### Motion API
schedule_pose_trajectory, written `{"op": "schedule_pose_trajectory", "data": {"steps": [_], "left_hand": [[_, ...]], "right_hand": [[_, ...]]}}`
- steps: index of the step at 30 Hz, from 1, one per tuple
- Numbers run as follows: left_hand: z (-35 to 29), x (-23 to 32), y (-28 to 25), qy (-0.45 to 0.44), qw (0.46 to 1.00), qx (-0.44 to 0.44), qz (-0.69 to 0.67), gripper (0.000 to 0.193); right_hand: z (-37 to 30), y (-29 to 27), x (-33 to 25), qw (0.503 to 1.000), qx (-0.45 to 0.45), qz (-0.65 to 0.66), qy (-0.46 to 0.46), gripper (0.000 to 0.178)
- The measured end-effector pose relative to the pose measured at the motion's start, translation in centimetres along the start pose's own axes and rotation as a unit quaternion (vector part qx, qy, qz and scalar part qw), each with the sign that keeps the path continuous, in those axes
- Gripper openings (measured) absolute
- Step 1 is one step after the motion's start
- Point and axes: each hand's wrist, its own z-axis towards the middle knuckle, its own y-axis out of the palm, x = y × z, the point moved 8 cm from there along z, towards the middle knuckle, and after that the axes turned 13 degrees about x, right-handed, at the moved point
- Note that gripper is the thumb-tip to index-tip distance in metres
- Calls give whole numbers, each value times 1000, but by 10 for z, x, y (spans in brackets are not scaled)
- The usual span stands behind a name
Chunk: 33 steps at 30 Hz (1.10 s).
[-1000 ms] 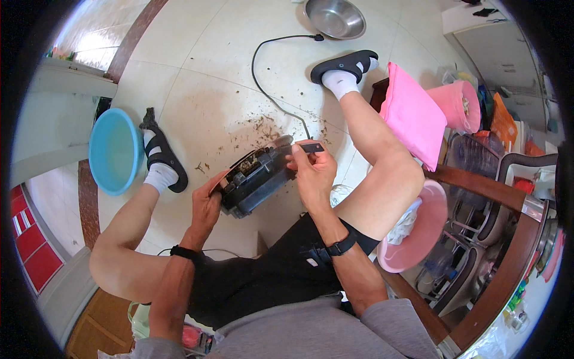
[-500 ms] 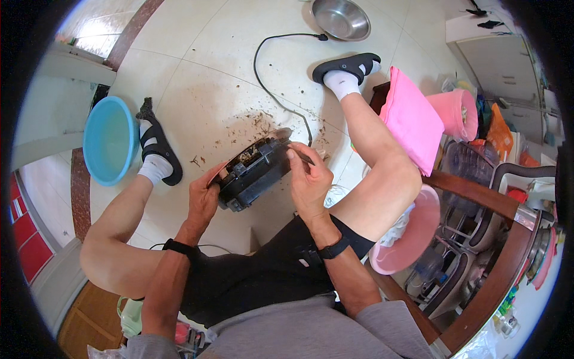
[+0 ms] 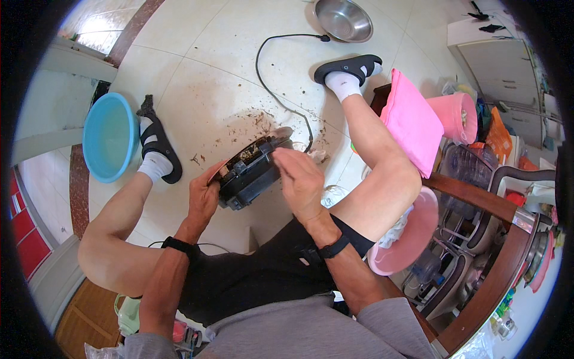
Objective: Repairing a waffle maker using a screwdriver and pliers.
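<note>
A black plastic appliance housing (image 3: 251,175) is tilted on its side between my knees, its inside dirty with brown, crumbly debris. My left hand (image 3: 204,194) grips its left end, with the fingers wrapped over the edge. Beside the right end is my right hand (image 3: 299,182), its fingers stretched out and close together against or just off the housing; contact is hard to tell. No tool shows in that hand. Brown debris (image 3: 257,121) lies scattered on the floor beyond the housing. A black power cord (image 3: 268,90) runs from near the housing to a plug.
A blue basin (image 3: 110,137) of water stands left by my foot. A steel bowl (image 3: 344,21) sits at the far side. To the right are a pink cushion (image 3: 412,122), a pink bin (image 3: 457,118), a pink basin (image 3: 412,239) and a wooden frame (image 3: 472,196).
My right hand has shifted slightly left along the housing's end, its fingers now straighter. A thin dark thing seen at its fingers earlier no longer shows. My left hand keeps its grip.
</note>
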Motion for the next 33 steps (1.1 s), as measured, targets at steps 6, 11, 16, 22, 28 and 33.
{"op": "schedule_pose_trajectory", "data": {"steps": [6,11,16,22,28,33], "left_hand": [[-1,-5,0,-2,1000,0,-18,59],[-2,2,2,25,1000,3,-3,59],[-4,-4,1,-2,1000,-7,23,60],[-4,1,5,-8,1000,-3,26,60],[-6,4,6,18,1000,-9,21,61],[-7,-1,7,3,1000,6,19,59]], "right_hand": [[0,-3,5,997,44,34,47,18],[-1,-6,15,993,67,25,94,15],[5,-6,7,999,21,9,24,24],[2,0,-8,998,-24,-6,-53,26],[2,-15,18,992,87,31,91,14],[4,-10,8,998,52,-6,25,18]]}}
